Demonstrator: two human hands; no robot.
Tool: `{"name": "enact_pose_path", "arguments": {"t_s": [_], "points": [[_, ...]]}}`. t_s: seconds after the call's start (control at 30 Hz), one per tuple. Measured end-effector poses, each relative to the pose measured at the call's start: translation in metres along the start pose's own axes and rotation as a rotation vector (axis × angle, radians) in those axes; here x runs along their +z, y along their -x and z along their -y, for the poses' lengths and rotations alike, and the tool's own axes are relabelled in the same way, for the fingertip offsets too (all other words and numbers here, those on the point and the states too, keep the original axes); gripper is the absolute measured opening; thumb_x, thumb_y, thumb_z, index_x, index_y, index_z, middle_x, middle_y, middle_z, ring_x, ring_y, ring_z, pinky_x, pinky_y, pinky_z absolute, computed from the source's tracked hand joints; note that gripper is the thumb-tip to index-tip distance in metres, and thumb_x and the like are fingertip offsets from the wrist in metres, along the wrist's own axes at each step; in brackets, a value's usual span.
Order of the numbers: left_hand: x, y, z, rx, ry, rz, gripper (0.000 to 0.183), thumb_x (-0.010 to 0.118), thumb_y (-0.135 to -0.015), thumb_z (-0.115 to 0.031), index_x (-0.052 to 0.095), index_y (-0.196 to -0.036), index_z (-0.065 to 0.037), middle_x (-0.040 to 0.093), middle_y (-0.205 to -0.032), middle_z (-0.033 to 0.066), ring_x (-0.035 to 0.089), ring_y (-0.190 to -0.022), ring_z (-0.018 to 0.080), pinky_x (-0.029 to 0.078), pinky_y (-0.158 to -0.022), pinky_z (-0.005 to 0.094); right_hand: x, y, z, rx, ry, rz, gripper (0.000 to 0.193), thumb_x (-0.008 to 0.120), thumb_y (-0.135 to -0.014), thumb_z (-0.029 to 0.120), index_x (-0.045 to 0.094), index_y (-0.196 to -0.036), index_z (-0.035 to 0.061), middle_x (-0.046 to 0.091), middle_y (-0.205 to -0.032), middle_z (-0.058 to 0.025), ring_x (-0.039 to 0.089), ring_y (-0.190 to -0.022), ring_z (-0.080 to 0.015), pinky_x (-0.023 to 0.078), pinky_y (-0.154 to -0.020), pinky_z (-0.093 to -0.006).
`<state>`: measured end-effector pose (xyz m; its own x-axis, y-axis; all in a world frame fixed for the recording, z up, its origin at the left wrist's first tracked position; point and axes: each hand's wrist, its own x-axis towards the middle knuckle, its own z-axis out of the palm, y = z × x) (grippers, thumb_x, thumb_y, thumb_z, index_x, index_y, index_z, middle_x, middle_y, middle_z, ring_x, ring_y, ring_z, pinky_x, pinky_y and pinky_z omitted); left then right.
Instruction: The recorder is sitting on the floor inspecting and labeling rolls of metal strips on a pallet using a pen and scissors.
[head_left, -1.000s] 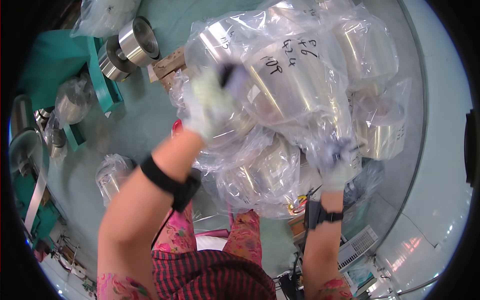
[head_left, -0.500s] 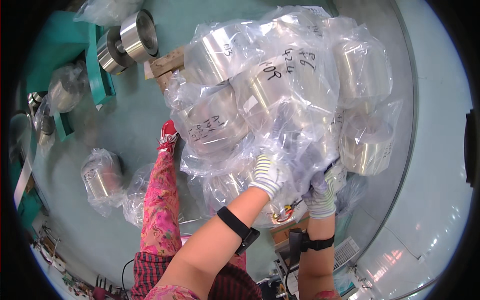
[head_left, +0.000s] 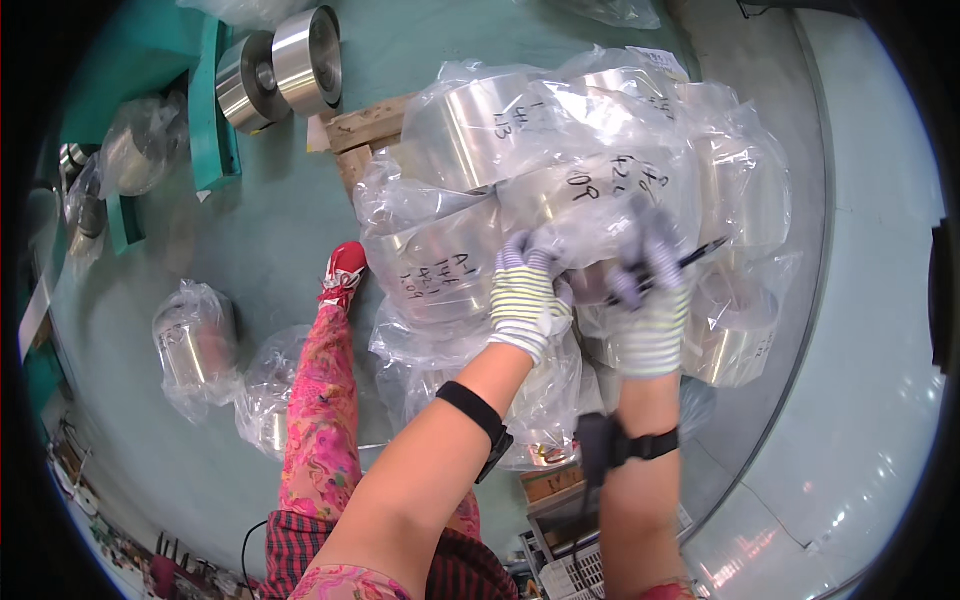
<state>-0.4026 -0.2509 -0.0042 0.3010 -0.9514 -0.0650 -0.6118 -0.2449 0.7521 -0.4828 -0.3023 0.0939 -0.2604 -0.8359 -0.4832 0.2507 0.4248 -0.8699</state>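
Observation:
My left hand (head_left: 522, 300), in a striped glove, has its fingers curled on the loose transparent plastic bag (head_left: 590, 235) at the middle of the pile. My right hand (head_left: 650, 310), gloved alike and slightly blurred, grips a black marker pen (head_left: 706, 251) that points up to the right. It is over the same bag, close to the plastic. Behind both hands lies a shiny metal roll (head_left: 560, 190) in its bag, with black handwriting on it. To the left sits another bagged roll (head_left: 440, 255), also written on. Part of the bag's opening is hidden by my hands.
More bagged rolls (head_left: 740, 190) surround the pile. Wooden blocks (head_left: 372, 122) lie at its far left. Two bare metal rolls (head_left: 305, 65) stand beside a teal frame (head_left: 205, 130). Two bagged rolls (head_left: 195, 345) rest on the floor by my left leg. A wall (head_left: 880, 330) curves along the right.
My view has shifted, so the pile sits lower. Both hands have moved farther up over the bag, and the right hand with the marker pen has lifted.

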Motion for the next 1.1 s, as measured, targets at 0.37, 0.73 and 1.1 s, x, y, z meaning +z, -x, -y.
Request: {"name": "enact_pose_path", "arguments": {"t_s": [0.37, 0.73, 1.1], "points": [[-0.037, -0.052, 0.078, 0.113, -0.030, 0.357, 0.040, 0.066, -0.058, -0.012, 0.053, -0.096, -0.016, 0.054, -0.090, 0.0133, 0.057, -0.082, 0.0326, 0.048, -0.068, 0.0421, -0.029, -0.007, -0.006, -0.583, 1.293, 0.275, 0.074, 0.078, -0.059, 0.020, 0.046, -0.123, 0.0059, 0.049, -0.109, -0.0130, 0.057, -0.089, -0.0238, 0.049, -0.072, -0.0353], [-0.017, -0.109, 0.023, 0.513, 0.123, 0.041, 0.031, 0.061, -0.071, -0.021, 0.059, -0.097, -0.005, 0.060, -0.098, 0.0172, 0.058, -0.083, 0.0330, 0.046, -0.076, 0.0354, -0.044, -0.097, 0.033, -0.918, 1.692, 0.160, 0.037, 0.068, -0.067, 0.026, 0.061, -0.102, 0.0147, 0.060, -0.096, -0.0116, 0.057, -0.088, -0.0291, 0.047, -0.072, -0.0374], [0.008, -0.168, 0.063, -0.591, 0.854, 0.990, 0.025, 0.057, -0.073, 0.006, 0.058, -0.095, -0.005, 0.059, -0.081, 0.0045, 0.054, -0.064, 0.0114, 0.046, -0.056, 0.0223, -0.033, -0.101, 0.027, -0.618, 1.457, 0.242, 0.042, 0.069, -0.068, 0.029, 0.061, -0.105, 0.0120, 0.058, -0.104, -0.0132, 0.057, -0.089, -0.0306, 0.047, -0.077, -0.0379]]}}
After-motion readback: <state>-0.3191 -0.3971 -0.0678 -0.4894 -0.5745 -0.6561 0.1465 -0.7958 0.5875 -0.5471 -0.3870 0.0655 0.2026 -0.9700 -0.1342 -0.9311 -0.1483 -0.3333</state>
